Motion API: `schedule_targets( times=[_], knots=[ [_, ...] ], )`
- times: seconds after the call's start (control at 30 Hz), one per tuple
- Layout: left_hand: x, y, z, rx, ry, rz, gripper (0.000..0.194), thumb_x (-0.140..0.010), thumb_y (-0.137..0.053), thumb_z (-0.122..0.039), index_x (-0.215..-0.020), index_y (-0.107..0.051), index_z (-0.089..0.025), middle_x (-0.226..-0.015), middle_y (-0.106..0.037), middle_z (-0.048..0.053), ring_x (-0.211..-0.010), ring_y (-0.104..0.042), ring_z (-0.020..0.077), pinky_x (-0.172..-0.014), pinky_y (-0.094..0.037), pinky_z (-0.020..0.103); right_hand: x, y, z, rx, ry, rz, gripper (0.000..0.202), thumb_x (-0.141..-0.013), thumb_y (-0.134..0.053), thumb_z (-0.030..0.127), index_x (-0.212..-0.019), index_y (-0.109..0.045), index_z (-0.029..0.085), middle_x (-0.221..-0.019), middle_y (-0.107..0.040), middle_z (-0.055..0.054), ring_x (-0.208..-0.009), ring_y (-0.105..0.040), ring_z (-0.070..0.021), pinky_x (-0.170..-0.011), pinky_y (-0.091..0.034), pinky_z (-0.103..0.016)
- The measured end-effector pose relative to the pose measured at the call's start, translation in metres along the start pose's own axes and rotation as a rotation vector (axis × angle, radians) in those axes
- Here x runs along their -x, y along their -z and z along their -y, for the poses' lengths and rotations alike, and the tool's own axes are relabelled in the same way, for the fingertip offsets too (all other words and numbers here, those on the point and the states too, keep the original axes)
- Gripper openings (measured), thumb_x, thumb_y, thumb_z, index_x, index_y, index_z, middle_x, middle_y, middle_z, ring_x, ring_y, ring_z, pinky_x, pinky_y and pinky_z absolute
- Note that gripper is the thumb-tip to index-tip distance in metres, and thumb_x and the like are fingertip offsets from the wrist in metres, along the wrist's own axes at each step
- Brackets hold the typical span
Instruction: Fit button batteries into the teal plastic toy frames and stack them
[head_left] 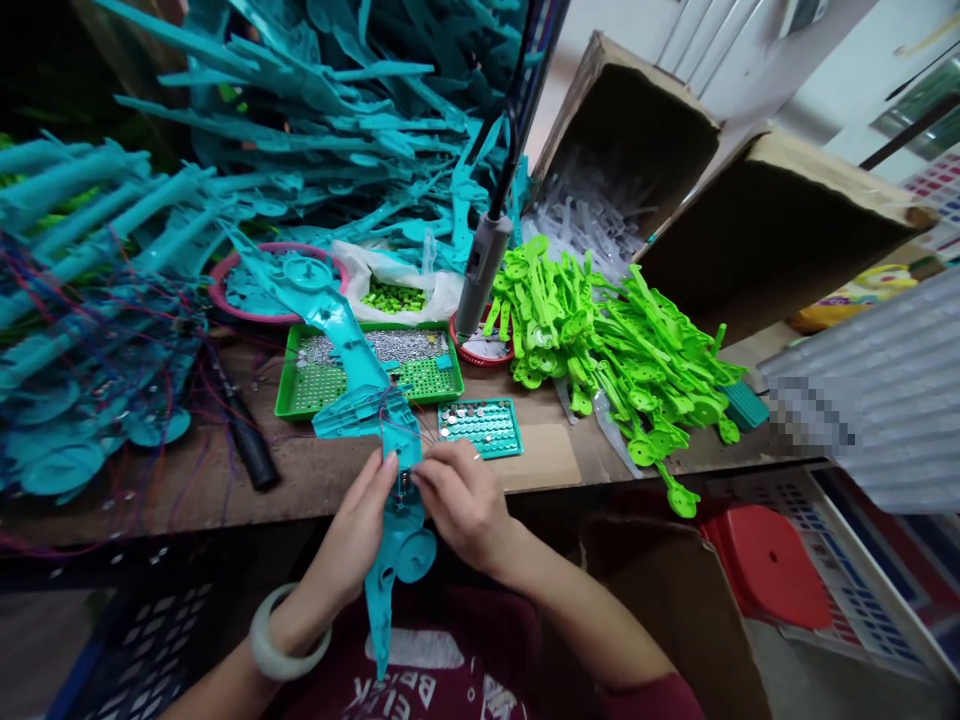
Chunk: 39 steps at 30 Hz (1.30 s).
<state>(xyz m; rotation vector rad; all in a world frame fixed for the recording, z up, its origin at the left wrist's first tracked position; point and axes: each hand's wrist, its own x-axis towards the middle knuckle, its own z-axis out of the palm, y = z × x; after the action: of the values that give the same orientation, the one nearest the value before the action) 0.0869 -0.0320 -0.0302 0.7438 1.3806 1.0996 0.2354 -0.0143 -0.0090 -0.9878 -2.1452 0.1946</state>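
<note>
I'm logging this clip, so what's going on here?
A person's left hand holds a long teal plastic part over the bench edge. The right hand has its fingertips at a small fitting on it; what they grip is too small to tell. Lime-green pieces lie heaped to the right.

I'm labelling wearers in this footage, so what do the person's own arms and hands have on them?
The left hand and right hand are gloveless. A thick, smooth, pale bangle circles the left wrist. A maroon sleeve shows on the right arm, leaving the forearm uncovered. A small glint on a right finger may be a ring.
</note>
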Motion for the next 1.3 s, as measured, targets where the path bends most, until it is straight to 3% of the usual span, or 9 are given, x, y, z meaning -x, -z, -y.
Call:
schedule_targets(
  times=[0.23, 0.37, 0.43, 0.53, 0.67, 0.73, 0.83, 1.07, 1.3],
  knots=[
    [0.004, -0.002, 0.005, -0.064, -0.042, 0.041, 0.048, -0.092, -0.053, -0.054, -0.128, -0.060, -0.023, -0.142, -0.058, 0.008, -0.141, -0.042, 0.0273, -0.119, -0.031, 0.041, 0.008, -0.007, 0.004, 0.016, 0.055, 0.082, 0.017, -0.096, -0.049, 0.009, -0.104, -0.064, 0.014, -0.098, -0.065, -0.012, -0.089, -0.059, -0.0197, -0.079, -0.053, -0.033],
    [0.005, 0.000, 0.006, -0.082, -0.058, 0.142, 0.049, -0.092, -0.052, -0.056, -0.126, -0.061, -0.022, -0.142, -0.058, 0.008, -0.143, -0.040, 0.0270, -0.118, -0.032, 0.039, 0.002, 0.003, 0.002, -0.323, -0.180, 0.163, 0.005, -0.093, -0.058, 0.017, -0.089, -0.059, 0.019, -0.095, -0.058, -0.006, -0.087, -0.058, -0.0165, -0.073, -0.053, -0.029],
    [0.006, 0.002, 0.004, -0.081, -0.054, 0.130, 0.049, -0.089, -0.055, -0.058, -0.122, -0.062, -0.022, -0.139, -0.061, 0.008, -0.143, -0.038, 0.0281, -0.116, -0.034, 0.038, -0.005, 0.008, 0.001, -0.477, -0.346, 0.156, 0.014, -0.087, -0.067, 0.022, -0.083, -0.054, 0.020, -0.091, -0.054, -0.003, -0.081, -0.056, -0.0144, -0.064, -0.051, -0.025],
    [0.009, 0.002, -0.001, -0.030, -0.043, 0.215, 0.045, -0.090, -0.055, -0.059, -0.111, -0.065, -0.020, -0.124, -0.068, 0.010, -0.133, -0.051, 0.0298, -0.105, -0.044, 0.037, -0.019, 0.014, -0.003, -0.601, -0.488, 0.023, 0.020, -0.084, -0.069, 0.029, -0.084, -0.050, 0.020, -0.081, -0.052, 0.002, -0.071, -0.053, -0.0121, -0.059, -0.047, -0.022],
    [0.021, -0.001, -0.008, 0.030, -0.029, 0.416, 0.044, -0.093, -0.049, -0.059, -0.101, -0.063, -0.018, -0.098, -0.074, 0.010, -0.102, -0.067, 0.0266, -0.077, -0.052, 0.032, -0.045, 0.023, -0.013, -0.468, -0.421, -0.198, 0.023, -0.088, -0.066, 0.031, -0.106, -0.059, 0.019, -0.095, -0.058, -0.003, -0.072, -0.055, -0.0113, -0.062, -0.048, -0.024],
    [0.027, -0.002, -0.009, 0.034, -0.029, 0.412, 0.043, -0.093, -0.050, -0.058, -0.101, -0.062, -0.018, -0.093, -0.074, 0.009, -0.094, -0.068, 0.0245, -0.070, -0.050, 0.029, -0.055, 0.026, -0.018, -0.420, -0.302, -0.128, 0.024, -0.089, -0.065, 0.030, -0.112, -0.062, 0.020, -0.102, -0.061, -0.005, -0.077, -0.058, -0.0128, -0.066, -0.049, -0.026],
    [0.032, -0.002, -0.008, 0.049, -0.013, 0.406, 0.043, -0.092, -0.051, -0.059, -0.100, -0.061, -0.018, -0.088, -0.073, 0.008, -0.084, -0.067, 0.0231, -0.064, -0.048, 0.028, -0.063, 0.028, -0.022, -0.441, -0.185, -0.033, 0.009, -0.093, -0.062, 0.026, -0.097, -0.067, 0.020, -0.095, -0.067, -0.005, -0.089, -0.061, -0.0165, -0.077, -0.051, -0.030],
    [0.038, 0.003, -0.007, 0.139, 0.111, 0.502, 0.045, -0.089, -0.056, -0.061, -0.097, -0.064, -0.018, -0.067, -0.067, 0.004, -0.060, -0.061, 0.0191, -0.055, -0.044, 0.027, -0.060, 0.035, -0.031, -0.785, -0.380, 0.058, 0.020, -0.087, -0.068, 0.035, -0.092, -0.068, 0.016, -0.088, -0.069, -0.003, -0.080, -0.063, -0.0137, -0.073, -0.052, -0.027],
    [0.039, 0.009, -0.017, 0.195, 0.115, 0.677, 0.040, -0.091, -0.052, -0.058, -0.092, -0.062, -0.019, -0.063, -0.066, 0.004, -0.055, -0.059, 0.0160, -0.052, -0.042, 0.024, -0.062, 0.056, -0.045, -0.915, -0.385, 0.203, 0.025, -0.082, -0.073, 0.044, -0.089, -0.077, 0.020, -0.088, -0.071, -0.005, -0.076, -0.063, -0.0160, -0.066, -0.051, -0.029]
  ],
)
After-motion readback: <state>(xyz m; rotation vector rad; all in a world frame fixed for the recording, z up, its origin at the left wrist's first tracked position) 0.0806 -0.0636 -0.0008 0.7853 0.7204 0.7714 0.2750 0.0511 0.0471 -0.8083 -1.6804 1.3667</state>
